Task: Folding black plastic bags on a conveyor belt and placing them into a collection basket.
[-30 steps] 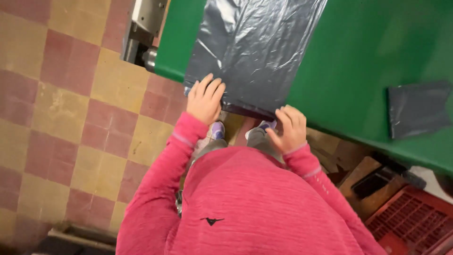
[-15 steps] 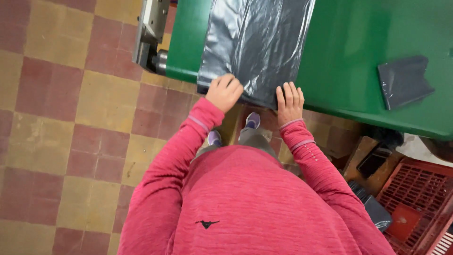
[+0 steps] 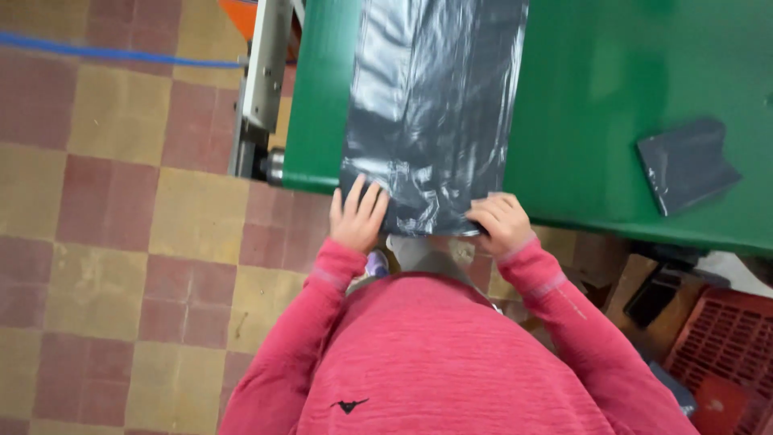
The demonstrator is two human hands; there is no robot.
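At the near edge of the green table (image 3: pixel 612 72), the person's two hands rest on the end of a dark grey plastic bag (image 3: pixel 435 105) that lies flat along the tabletop and runs away from the body. The left hand (image 3: pixel 357 216) lies spread, fingers fanned over the bag's near left corner, pressing rather than gripping; the right hand (image 3: pixel 501 221) is curled over the near right corner, and whether its fingers pinch the film or only rest on it cannot be told. The bag's end sits right at the table's lip, so a likely slip is the thin, glossy film sliding off toward the person's pink sweater (image 3: pixel 451 354) if the left palm lifts, or bunching into wrinkles if one hand draws harder than the other. Below that lip there is only the checkered tile floor (image 3: pixel 113 225), so anything dropped falls clear of the table. To the left of the bag the green surface is narrow and ends beside a metal frame with a roller end (image 3: pixel 262 89), a hard edge the film could catch on. To the right of the bag the tabletop is broad and open as far as a small folded grey bag (image 3: pixel 686 165) lying well apart. Under the table's right end stands a red plastic crate (image 3: pixel 725 338), crowding the footing there.
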